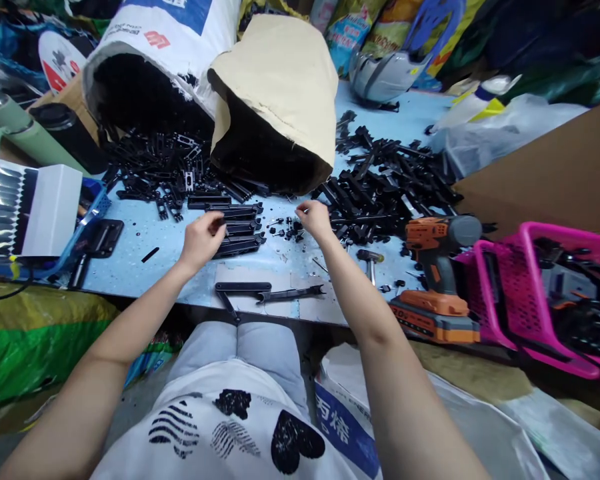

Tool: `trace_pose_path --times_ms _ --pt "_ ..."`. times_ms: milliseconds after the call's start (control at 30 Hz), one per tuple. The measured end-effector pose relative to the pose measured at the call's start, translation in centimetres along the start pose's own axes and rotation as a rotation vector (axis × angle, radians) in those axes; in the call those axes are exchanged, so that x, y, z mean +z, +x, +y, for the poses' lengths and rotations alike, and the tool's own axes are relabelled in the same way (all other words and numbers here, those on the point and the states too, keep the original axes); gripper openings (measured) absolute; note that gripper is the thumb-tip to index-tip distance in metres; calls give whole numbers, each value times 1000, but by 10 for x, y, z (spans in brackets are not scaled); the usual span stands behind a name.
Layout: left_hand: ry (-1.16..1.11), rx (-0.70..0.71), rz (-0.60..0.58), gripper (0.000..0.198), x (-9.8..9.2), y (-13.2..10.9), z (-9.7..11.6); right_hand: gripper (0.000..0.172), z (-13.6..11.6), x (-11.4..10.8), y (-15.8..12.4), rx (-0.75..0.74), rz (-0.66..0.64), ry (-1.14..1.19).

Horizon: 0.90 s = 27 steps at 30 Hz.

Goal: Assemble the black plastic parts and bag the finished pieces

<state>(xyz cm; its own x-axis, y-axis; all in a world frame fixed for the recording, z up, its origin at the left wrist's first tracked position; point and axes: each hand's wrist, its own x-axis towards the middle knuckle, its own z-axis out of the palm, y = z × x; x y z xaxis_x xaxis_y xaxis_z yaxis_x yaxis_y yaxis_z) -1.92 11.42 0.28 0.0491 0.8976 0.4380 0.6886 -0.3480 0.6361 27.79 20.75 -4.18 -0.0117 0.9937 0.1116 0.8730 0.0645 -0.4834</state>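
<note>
- Row of black bars (243,227): on the desk (135,250), ahead of the person and between the two hands; long axes run roughly left to right, stacked one beyond another, notched ends to the right.
- Left hand (203,237): the nearer one, at the left ends of the bars. Fingers curled, thumb apart from them; contact with a bar cannot be told, nor whether anything is gripped.
- Right hand (314,220): beyond the notched ends, well apart from the bars. Thumb and fingers drawn together at the tips; whether a small part sits between them cannot be told.
- Small black fittings (293,231): loose cluster between the notched ends and the right hand, just beside its fingertips. Right hand clearly nearer to these.
- Key relation: bars point along the line from left hand to right hand, with the fittings in the gap.
- Jointed black piece (267,291): nearer the person than both hands, lying on a cardboard sheet (240,273); forked end also to the right.
</note>
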Motion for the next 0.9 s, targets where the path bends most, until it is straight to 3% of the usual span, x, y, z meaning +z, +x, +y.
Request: trace_pose_path --times_ms 67,133,233,333,533,767,900 --pt "-35 -61 26 22 -18 -51 -3 21 -12 -7 -36 -61 67 188" --pt "-51 -82 33 20 -25 -93 -5 28 -28 -12 -82 -136 15 376" --pt "-14 -29 53 18 -22 -128 -5 31 -52 -13 -142 -212 -81 481" --pt "86 73 72 20 -16 -138 -2 30 -64 -11 -172 -273 -59 432" --pt "240 302 -50 26 -12 -141 0 27 -67 -10 -180 -426 -66 336" --pt "309 407 -129 25 -14 -141 -15 23 -61 1 -193 -530 -33 179" --pt "418 443 -137 32 -15 -145 -9 24 -44 9 -196 -595 -43 166"
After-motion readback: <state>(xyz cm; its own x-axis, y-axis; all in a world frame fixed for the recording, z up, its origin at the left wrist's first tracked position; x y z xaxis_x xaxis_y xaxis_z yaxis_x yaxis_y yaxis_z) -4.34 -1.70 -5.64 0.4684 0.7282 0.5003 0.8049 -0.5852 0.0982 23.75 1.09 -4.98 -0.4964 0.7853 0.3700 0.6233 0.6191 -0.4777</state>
